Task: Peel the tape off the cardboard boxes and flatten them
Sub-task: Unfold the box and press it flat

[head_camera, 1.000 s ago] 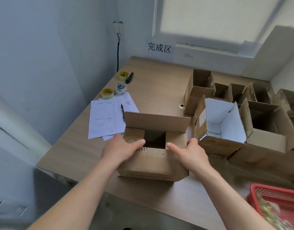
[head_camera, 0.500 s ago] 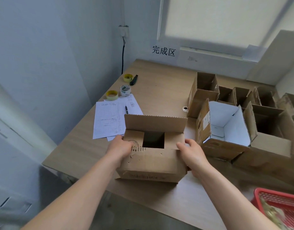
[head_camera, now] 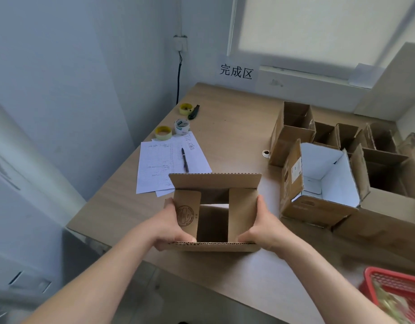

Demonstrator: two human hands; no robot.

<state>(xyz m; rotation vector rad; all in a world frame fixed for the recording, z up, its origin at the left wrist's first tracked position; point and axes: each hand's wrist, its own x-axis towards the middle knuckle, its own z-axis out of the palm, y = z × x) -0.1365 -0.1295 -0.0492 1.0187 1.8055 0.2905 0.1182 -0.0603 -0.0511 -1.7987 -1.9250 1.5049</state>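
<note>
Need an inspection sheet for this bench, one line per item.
Surface: wooden table, boxes on the right.
Job's things: open box in hand, flaps up; more open boxes beside it.
Clutter: papers with pen, three tape rolls, red basket.
Hands: left hand and right hand grip the box sides.
Cables: black cable down the wall.
Surroundings: wall sign, window above.

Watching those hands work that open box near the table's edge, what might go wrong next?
The cardboard box, gripped at both sides by the left hand and right hand, sits close to the table edge and might slip off. Flattening it may sweep the pen or papers just behind it.
</note>
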